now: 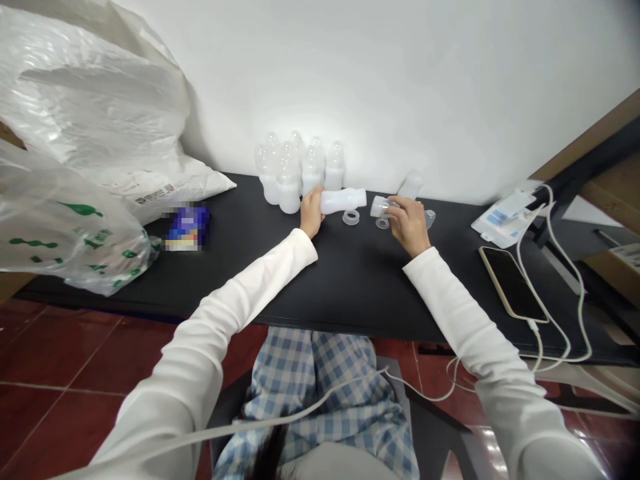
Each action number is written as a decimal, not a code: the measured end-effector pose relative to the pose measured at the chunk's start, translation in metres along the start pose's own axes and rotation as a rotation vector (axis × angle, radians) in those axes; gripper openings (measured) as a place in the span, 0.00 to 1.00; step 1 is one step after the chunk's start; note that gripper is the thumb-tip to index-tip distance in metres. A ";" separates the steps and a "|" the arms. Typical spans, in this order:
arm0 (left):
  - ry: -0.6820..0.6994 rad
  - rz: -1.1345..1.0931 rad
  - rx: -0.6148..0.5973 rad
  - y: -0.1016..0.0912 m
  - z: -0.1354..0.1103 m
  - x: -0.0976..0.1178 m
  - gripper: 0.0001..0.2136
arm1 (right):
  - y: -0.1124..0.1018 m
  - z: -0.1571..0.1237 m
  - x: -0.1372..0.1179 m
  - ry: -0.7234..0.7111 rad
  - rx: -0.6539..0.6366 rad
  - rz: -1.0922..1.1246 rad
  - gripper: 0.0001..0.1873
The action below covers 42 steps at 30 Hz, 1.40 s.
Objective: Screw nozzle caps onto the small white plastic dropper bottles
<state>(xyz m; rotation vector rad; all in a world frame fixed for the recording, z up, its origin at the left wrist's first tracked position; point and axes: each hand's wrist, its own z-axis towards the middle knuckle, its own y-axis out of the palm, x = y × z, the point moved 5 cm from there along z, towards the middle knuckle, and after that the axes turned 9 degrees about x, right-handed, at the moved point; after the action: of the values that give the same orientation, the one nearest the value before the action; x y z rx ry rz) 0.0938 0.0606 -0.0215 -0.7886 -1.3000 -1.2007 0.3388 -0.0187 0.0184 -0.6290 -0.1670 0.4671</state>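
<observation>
My left hand (312, 213) is closed around the base of a white baby bottle (344, 199), tilted onto its side with its neck toward the right. The fingers of my right hand (410, 223) grip a clear plastic cap (380, 206), its open end turned toward the bottle, with a gap between the two. Below them on the table lie a clear ring (351, 217) and another small ring (383, 223). A clear piece (429, 219) shows partly behind my right hand. To the left of the bottle stand several capped white bottles (289, 193), upright in a group.
Behind my right hand, a pale bottle-like piece (413, 183) leans by the wall. Plastic bags (90, 100) and a blue packet (187, 225) occupy the left of the black table (345, 287). On the right are a phone (513, 283), white cables (575, 267) and a white package (507, 217).
</observation>
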 end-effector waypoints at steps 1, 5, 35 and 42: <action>-0.021 -0.007 0.007 0.000 0.000 -0.001 0.27 | -0.001 0.000 0.004 0.022 0.010 -0.027 0.13; -0.036 -0.032 -0.011 0.001 0.001 -0.002 0.26 | -0.003 0.000 0.008 0.078 0.038 -0.051 0.13; 1.005 0.495 -0.469 0.031 -0.050 0.025 0.18 | -0.008 0.014 -0.015 0.101 -0.089 0.008 0.28; 1.113 0.705 -0.669 0.047 -0.078 0.021 0.24 | -0.006 0.006 0.044 0.230 -0.005 -0.127 0.26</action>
<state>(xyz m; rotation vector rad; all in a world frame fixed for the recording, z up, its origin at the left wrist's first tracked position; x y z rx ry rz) 0.1579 -0.0050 -0.0055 -0.7380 0.3085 -1.1629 0.3780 0.0010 0.0277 -0.6675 0.0102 0.2692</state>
